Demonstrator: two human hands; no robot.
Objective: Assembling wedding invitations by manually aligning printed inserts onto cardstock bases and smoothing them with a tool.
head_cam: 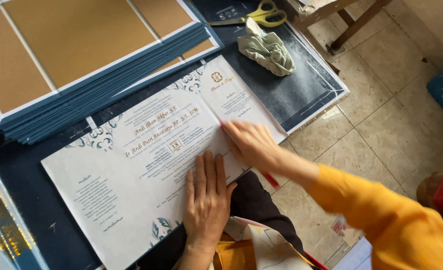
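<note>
Sheet: wide pale printed paper sheet with blue leaf ornaments lies flat at the near edge of the dark desk
Left hand: open, palm down, fingers together, apparently pinning the sheet
Right hand: blurred, closed on a thin red stick-like tool over the fold line
Around: stack of blue-edged brown boards at far left corner; crumpled grey cloth and yellow-handled scissors at far edge, well apart

Both hands rest on the printed sheet, card stack behind it.

My right hand is motion-blurred and hides most of its red tool. At eleven o'clock the frame cuts the stack; card print is too small.
</note>
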